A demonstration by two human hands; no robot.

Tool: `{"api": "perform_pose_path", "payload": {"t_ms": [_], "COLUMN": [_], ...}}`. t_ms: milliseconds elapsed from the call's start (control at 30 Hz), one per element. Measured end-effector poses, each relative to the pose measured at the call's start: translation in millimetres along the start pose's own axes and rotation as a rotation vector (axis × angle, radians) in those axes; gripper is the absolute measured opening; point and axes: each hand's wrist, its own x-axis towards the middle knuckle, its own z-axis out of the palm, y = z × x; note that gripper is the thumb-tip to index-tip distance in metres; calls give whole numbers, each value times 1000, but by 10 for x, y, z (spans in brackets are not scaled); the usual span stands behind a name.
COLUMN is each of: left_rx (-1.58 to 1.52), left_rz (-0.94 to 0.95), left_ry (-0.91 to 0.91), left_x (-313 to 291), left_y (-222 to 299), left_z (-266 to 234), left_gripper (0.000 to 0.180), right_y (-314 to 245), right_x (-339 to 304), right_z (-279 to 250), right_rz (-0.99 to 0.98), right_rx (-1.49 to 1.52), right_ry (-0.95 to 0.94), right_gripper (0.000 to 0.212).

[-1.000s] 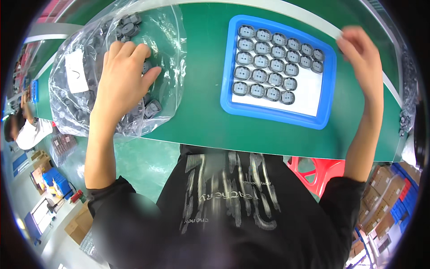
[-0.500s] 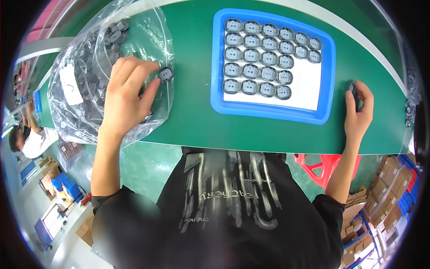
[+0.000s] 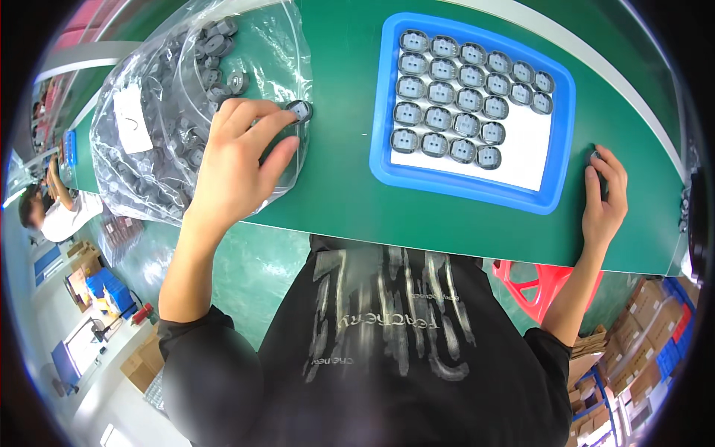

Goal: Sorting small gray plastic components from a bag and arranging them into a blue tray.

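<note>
My left hand (image 3: 242, 160) is over the near right side of a clear plastic bag (image 3: 145, 182) full of grey plastic parts. Its index fingertip touches a small rounded grey plastic part (image 3: 300, 112) at the bag's right edge; the thumb is apart from it. Off to the right, my right hand (image 3: 607, 201) is closed on another grey plastic part (image 3: 593, 156), mostly hidden by its fingers. Between the hands stands a blue tray (image 3: 378, 127) with rows of similar parts (image 3: 441, 93) face up on a white sheet (image 3: 525, 145).
The green table (image 3: 335, 160) has its near edge close to my body. Under it at right is a red plastic stool (image 3: 532, 287). Cartons (image 3: 644, 316) are stacked at lower right. At far left, another person (image 3: 56, 216) sits at work.
The view has shifted, so the tray and bag appear farther right. My left thumb has spread from the part at the bag's edge. My right fingers now cover more of their part.
</note>
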Motion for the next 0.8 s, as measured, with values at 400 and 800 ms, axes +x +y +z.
{"api": "perform_pose_path", "payload": {"t_ms": [400, 800], "left_rx": [98, -7], "left_rz": [39, -171], "left_ry": [-11, -18], "left_x": [22, -18], "left_y": [-15, -111], "left_z": [-8, 95], "left_gripper": [36, 35], "right_y": [78, 104], "right_x": [8, -17], "right_z": [33, 41], "right_rz": [-4, 49], "right_rx": [28, 80], "right_ry": [-3, -19], "right_gripper": [15, 19]}}
